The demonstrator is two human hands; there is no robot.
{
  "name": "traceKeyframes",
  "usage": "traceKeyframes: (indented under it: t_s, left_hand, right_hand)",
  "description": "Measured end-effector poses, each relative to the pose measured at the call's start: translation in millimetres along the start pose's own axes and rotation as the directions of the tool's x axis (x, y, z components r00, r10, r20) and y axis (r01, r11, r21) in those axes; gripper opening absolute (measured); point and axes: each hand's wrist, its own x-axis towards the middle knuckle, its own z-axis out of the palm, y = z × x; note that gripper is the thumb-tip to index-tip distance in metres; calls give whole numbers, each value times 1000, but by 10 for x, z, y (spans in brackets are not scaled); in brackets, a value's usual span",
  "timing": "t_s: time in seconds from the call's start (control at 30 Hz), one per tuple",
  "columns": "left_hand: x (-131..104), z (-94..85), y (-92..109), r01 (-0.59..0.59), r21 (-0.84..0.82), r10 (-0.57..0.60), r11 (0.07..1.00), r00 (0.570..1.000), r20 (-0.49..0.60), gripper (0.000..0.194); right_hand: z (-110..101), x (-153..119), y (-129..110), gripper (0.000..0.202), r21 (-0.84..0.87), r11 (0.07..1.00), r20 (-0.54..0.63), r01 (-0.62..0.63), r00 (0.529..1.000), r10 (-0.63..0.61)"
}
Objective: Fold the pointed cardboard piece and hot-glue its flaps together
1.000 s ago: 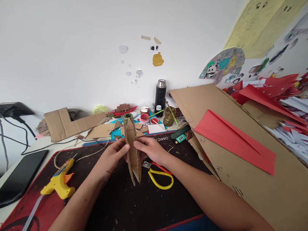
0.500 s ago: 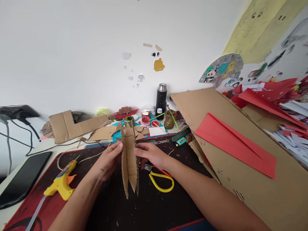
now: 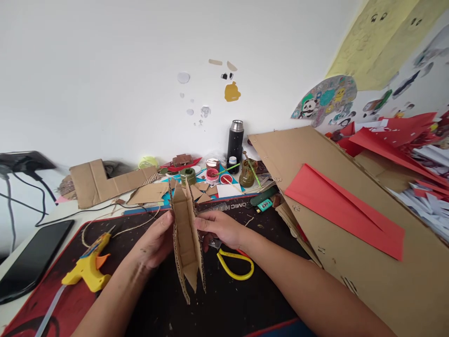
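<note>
Between my two hands is a long, narrow cardboard boat-shaped piece (image 3: 185,234), with a flat base pointed at both ends and a side strip standing along each long edge. My left hand (image 3: 158,238) grips its left wall, thumb near the top edge. On the opposite wall, my right hand (image 3: 218,228) presses with thumb and fingers. The strips' ends stand apart from the base's points. Just beyond my right hand lie scissors with yellow and red handles (image 3: 235,277), their blades partly hidden. A yellow glue gun (image 3: 89,267) rests left of my left forearm.
A black phone (image 3: 33,257) lies at the left edge. Paint pots (image 3: 212,176), cardboard scraps (image 3: 149,193) and a black thermos (image 3: 235,142) stand along the wall. A large cardboard sheet (image 3: 336,234) with folded red paper (image 3: 345,210) fills the right side.
Both hands have tilted the cardboard piece, so its near end sits lower and more of its inside base shows. Its far end has shifted slightly left.
</note>
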Motion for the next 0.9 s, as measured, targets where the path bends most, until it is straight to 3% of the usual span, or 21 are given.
traceKeyframes:
  t_s: [0.13,0.23,0.33,0.47,0.7,0.9]
  left_hand:
    - [38,1,-8,-18,-8,18,1000,998,-64,60]
    - [75,-8,-6,-99,5,99,995,980,-171,60]
    - [90,-5,7,-233,58,239,971,915,-327,62]
    - [106,34,4,-305,135,333,943,837,-434,64]
    - [165,60,-69,-312,170,355,935,793,-495,63]
    - [183,69,-114,-311,175,357,934,797,-487,59]
  right_hand:
    - [3,35,60,70,-30,999,-18,-21,1000,21]
    - [28,39,82,74,-130,991,-23,32,999,-35]
    - [67,11,92,75,-258,963,28,74,997,-69]
    - [81,-23,108,63,-401,908,44,121,993,-113]
    - [55,-23,78,47,-547,820,30,170,983,-183]
    - [79,-41,69,44,-622,769,29,147,986,-165]
